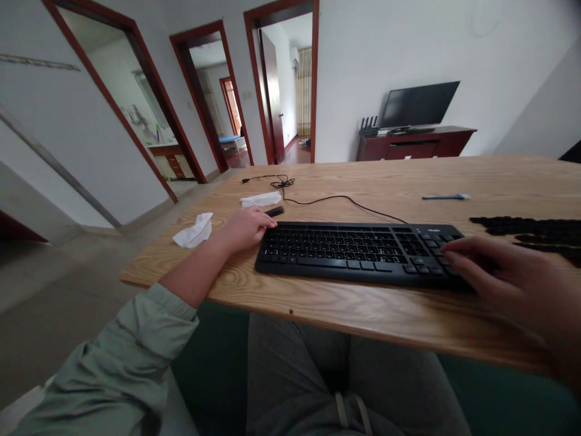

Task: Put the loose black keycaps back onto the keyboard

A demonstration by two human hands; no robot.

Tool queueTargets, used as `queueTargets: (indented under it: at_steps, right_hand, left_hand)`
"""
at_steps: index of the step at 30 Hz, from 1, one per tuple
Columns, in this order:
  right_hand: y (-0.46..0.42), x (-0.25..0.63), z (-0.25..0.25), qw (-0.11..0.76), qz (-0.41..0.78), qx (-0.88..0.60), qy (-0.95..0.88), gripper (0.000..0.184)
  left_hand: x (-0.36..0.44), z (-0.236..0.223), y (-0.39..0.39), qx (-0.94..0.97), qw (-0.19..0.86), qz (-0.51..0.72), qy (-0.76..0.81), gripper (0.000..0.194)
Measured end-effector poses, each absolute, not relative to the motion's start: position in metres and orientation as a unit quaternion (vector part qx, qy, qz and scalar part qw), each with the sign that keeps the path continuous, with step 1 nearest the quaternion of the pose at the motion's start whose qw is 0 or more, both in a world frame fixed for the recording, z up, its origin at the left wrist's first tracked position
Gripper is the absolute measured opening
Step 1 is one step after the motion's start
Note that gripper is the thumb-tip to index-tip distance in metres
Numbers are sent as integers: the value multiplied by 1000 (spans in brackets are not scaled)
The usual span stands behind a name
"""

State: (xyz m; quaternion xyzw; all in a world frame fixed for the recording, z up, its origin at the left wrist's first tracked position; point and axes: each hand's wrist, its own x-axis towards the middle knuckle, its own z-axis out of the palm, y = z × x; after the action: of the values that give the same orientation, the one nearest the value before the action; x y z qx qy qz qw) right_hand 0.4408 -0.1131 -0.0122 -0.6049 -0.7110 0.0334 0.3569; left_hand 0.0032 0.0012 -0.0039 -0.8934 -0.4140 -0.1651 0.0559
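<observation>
A black keyboard [338, 264] lies on the wooden table in front of me. Across its main block most keycaps are off and the bare sockets show, while caps sit along the bottom row and on the number pad. My left hand [249, 229] grips the keyboard's upper left corner, fingers bent over the edge. Over the number pad, my right hand [499, 266] has thumb and forefinger pinched together at the keys; whatever is between the tips is too small to make out. Just beyond my left fingers lies a small black object [275, 211].
Rows of small black pieces [531, 227], apparently keycaps, lie at the right. A blue brush [442, 197] rests farther back. The keyboard's cable [336, 197] runs to a bundled coil. Crumpled tissue [194, 231] and a folded tissue [261, 199] lie left, near the table's edge.
</observation>
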Motion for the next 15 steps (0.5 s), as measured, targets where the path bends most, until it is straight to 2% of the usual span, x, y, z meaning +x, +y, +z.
queueTargets:
  at_steps: [4, 10, 15]
  right_hand:
    - [-120, 448, -23, 369, 30, -604, -706, 35]
    - [-147, 456, -46, 407, 32, -571, -713, 21]
    - [-161, 484, -72, 429, -6, -593, -681, 16]
  left_hand:
    - [-4, -11, 2, -875, 61, -178, -447, 30]
    - [-12, -22, 4, -867, 17, -217, -448, 40]
    - [-9, -25, 5, -872, 29, -246, -423, 37]
